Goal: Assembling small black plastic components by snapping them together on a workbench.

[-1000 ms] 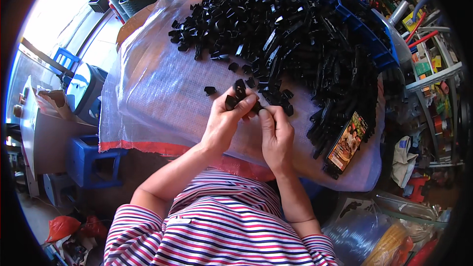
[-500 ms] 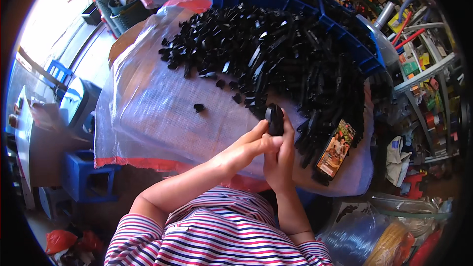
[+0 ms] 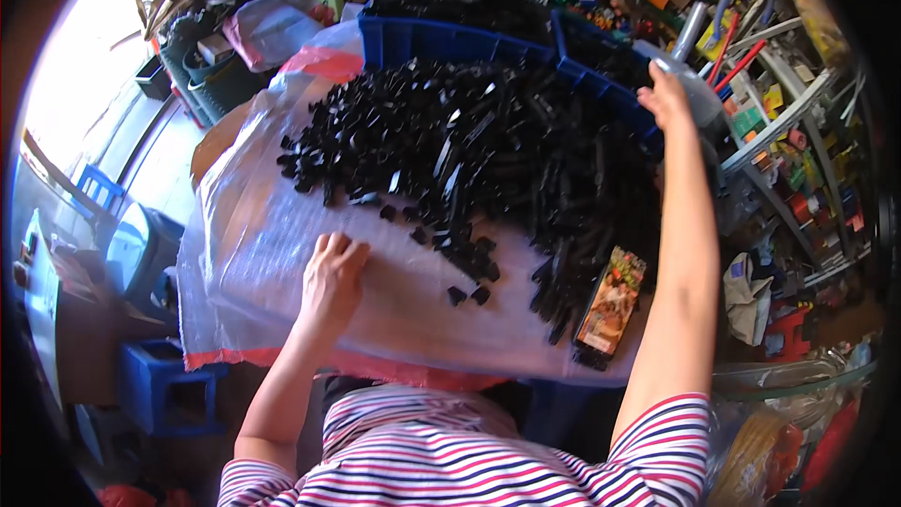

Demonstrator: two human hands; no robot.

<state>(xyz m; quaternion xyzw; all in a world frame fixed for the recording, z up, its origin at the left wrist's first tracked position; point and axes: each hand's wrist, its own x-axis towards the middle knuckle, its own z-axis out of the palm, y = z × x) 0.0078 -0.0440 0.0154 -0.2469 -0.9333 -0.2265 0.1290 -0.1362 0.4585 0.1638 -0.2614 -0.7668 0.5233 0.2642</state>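
Note:
My left hand is low over the pale woven sheet, left of a heap of small black plastic pieces. Its fingers are curled down, and whatever they may hold is hidden beneath them. Far out at the right, my right hand is stretched out beside the end of the blue crates. Its fingers are extended and apart, with nothing seen in them. Longer black plastic parts make up the right side of the heap. A few loose black pieces lie at its near edge.
A phone with a lit screen rests at the right near edge of the sheet. Metal shelving with many small goods rises to the right. Blue plastic stools stand at the left, and baskets sit at the back left.
My hands were together around a black plastic part and are now apart. The left has moved left onto the sheet, the right far out to the crates. The head view has shifted.

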